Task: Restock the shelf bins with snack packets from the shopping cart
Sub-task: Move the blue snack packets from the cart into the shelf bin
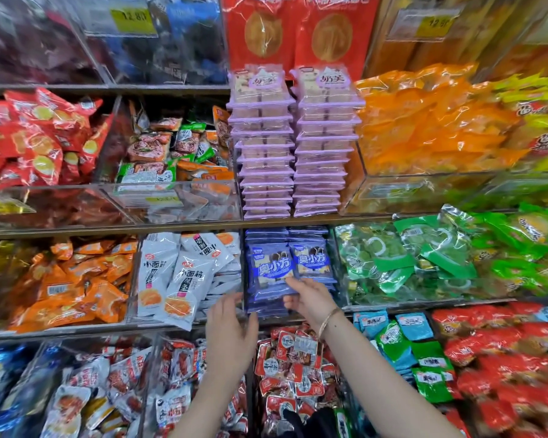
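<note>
Two stacks of blue snack packets (271, 273) stand in the middle shelf bin, just right of centre. My right hand (307, 298) grips the lower right edge of the front left packet, thumb on its face. A thin bangle circles that wrist. My left hand (230, 336) hovers open just below and left of the blue stack, fingers spread and pointing up, holding nothing. The shopping cart is out of view.
White packets (178, 279) fill the bin left of the blue ones, green packets (424, 257) the bin to the right. Purple trays (293, 153) are stacked on the shelf above. Red packets (295, 358) lie in the lower bin beneath my hands.
</note>
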